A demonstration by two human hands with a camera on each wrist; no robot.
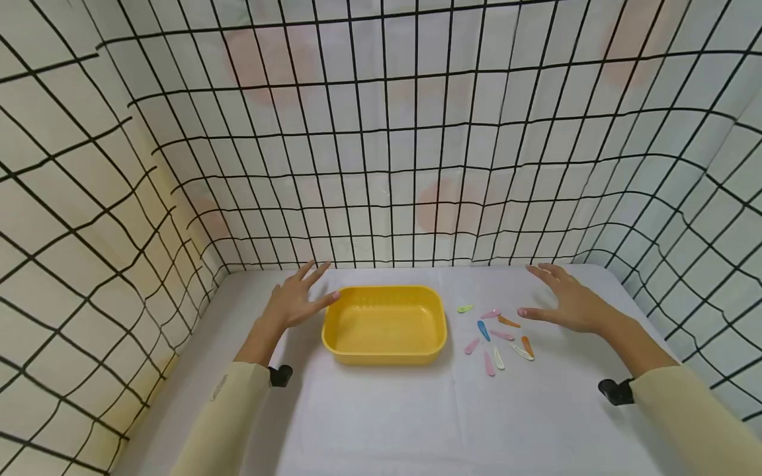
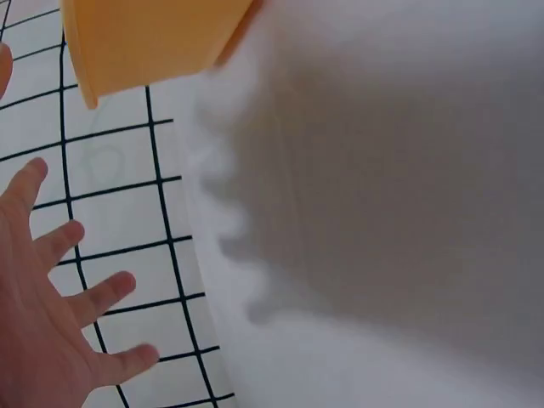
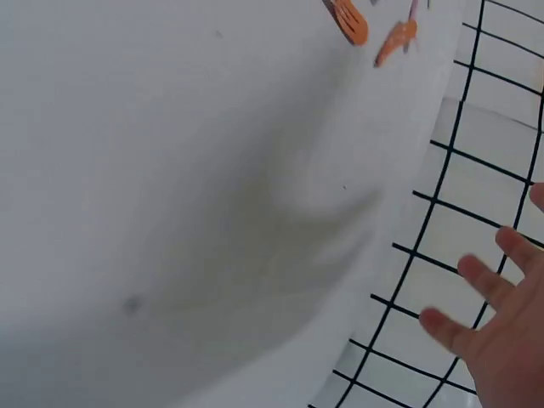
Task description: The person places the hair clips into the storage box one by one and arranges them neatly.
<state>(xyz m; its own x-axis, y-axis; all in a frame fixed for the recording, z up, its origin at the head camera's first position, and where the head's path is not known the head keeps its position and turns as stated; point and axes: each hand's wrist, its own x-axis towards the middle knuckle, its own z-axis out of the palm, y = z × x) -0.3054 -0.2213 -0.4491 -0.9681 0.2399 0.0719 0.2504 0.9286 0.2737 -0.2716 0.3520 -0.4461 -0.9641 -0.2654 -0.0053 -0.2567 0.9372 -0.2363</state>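
My left hand (image 1: 296,297) hovers at the left side of a yellow plastic tray (image 1: 383,359), its fingers spread and its thumb overlapping the tray's rim in the head view. Holding nothing, my right hand (image 1: 565,301) is over the table to the right of several scattered snap hair clips. Among these are a blue clip (image 1: 483,330), a green clip (image 1: 465,309), a pink clip (image 1: 489,364), a white clip (image 1: 498,359) and an orange clip (image 1: 527,346). In the right wrist view, two orange clips show at the top, beyond the spread fingers (image 3: 484,280).
A white cloth covers the table (image 1: 381,416). Black wire grid panels (image 1: 411,132) with white sheeting behind them enclose it at the back and both sides. Each wrist wears a small black camera mount, such as the one (image 1: 281,376) on the left.
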